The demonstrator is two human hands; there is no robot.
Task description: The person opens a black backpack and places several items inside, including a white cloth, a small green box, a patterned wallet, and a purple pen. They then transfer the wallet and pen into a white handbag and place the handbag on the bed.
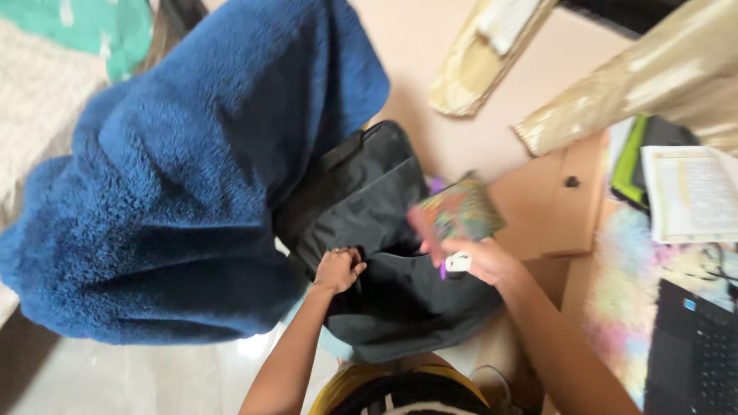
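Over the black fabric bag [384, 253], my right hand [480, 261] pinches a colourful patterned booklet [460, 209], tilted above its opening; my left hand [338, 269] grips the rim.

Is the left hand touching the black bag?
Touching. The head view shows the left hand gripping the black bag at the edge of its opening, fingers curled over the fabric.
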